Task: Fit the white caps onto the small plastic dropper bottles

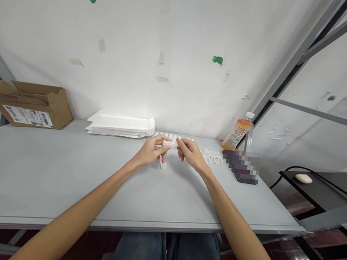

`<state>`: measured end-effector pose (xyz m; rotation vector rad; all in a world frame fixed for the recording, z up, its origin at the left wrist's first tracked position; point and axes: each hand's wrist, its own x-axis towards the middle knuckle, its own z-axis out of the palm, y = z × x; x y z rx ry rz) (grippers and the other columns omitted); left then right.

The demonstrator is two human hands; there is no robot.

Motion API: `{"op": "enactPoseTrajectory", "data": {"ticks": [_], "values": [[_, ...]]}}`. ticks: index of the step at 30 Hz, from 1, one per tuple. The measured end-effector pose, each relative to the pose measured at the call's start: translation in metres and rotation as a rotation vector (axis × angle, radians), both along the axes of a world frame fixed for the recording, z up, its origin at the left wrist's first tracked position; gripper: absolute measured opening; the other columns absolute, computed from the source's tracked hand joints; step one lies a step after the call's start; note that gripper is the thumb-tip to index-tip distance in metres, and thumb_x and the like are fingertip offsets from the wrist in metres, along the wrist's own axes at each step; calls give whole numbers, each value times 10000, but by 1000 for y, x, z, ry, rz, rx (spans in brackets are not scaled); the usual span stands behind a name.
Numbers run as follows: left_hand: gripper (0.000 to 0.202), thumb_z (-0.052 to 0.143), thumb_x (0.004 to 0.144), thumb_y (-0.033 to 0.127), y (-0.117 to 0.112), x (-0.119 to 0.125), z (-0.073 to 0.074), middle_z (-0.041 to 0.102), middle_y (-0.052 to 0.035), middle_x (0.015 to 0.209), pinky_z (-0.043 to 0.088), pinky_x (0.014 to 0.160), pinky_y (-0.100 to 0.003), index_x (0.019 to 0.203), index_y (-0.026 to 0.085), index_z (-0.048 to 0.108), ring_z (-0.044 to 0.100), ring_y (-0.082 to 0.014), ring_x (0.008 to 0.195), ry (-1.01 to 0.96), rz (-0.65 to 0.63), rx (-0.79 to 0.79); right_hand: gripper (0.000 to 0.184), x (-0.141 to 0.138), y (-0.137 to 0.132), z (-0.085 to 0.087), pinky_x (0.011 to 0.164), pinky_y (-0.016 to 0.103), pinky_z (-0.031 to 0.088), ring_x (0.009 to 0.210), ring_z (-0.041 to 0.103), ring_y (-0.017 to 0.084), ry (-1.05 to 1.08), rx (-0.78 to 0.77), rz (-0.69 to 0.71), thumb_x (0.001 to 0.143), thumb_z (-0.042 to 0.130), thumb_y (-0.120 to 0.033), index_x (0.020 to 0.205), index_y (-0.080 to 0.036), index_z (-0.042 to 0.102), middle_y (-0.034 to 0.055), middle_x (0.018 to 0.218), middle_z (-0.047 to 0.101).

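Note:
My left hand (151, 150) and my right hand (191, 153) meet above a pale grey table (64, 176), both pinching a small translucent white plastic tube (169, 144) between the fingers. Below my left hand, a white piece (162, 165) stands on the table, partly hidden by the fingers. Just behind my hands lies a row of white plastic parts (174, 136). To the right of my right hand is a loose pile of small white plastic pieces (211, 157).
A stack of white paper bags (120, 125) lies at the table's back edge, with an open cardboard box (25, 104) at the far left. An orange drink bottle (237, 132) and a pixelated dark object (240, 166) stand at the right. Beyond the table's right side, a white computer mouse (303, 178) rests on a dark shelf.

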<state>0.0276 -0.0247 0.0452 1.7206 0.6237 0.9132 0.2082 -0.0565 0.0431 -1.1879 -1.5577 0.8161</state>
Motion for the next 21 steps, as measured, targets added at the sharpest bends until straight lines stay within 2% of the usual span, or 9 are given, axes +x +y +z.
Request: {"op": "enactPoseTrajectory", "data": {"ticks": [5,10,12,15,17,19,21], "values": [[381,588,829,536,0,2,-2,525,50,540,401,394,-202,857,159,543,585,-120,421,8,43,-30,455,-2,-1,-2,413,202,396,441,462,77,-4,30,-14,877,490,-611,703,-193,450,-53,536,446],[508,481,872,589,2,4,-6,496,12,472,389,409,-206,636,142,539,553,-111,431,28,148,-44,407,-5,-5,0,414,204,431,528,547,104,1,24,40,882,489,-593,775,-203,445,-46,625,465],[484,499,867,575,2,4,-6,527,-2,542,408,424,-206,672,137,564,564,-112,485,2,176,-10,407,-6,-5,0,410,206,439,549,566,107,4,19,61,883,487,-590,772,-202,443,-39,668,471],[398,596,823,529,1,3,-5,559,0,682,431,423,-204,954,153,605,576,-119,556,-26,168,33,412,-5,-4,-1,407,204,438,543,569,104,0,9,54,888,479,-588,762,-197,445,-34,681,481],[453,666,779,483,1,4,-5,593,-14,794,436,413,-202,1098,179,562,588,-122,586,-21,150,63,422,-4,-2,-2,406,203,433,534,567,103,-2,3,36,887,477,-592,750,-195,442,-33,669,482],[451,696,757,449,1,4,-7,613,-34,891,436,408,-200,1092,189,543,599,-119,591,-14,144,92,432,-3,-2,-2,405,204,432,526,564,102,2,1,21,884,477,-598,738,-193,440,-32,661,479],[397,686,766,444,2,4,-9,618,-35,878,436,411,-202,1029,181,546,601,-118,574,-18,162,92,433,-3,-2,-2,403,205,431,523,564,103,14,0,20,874,489,-602,741,-193,446,-33,658,476]]}}
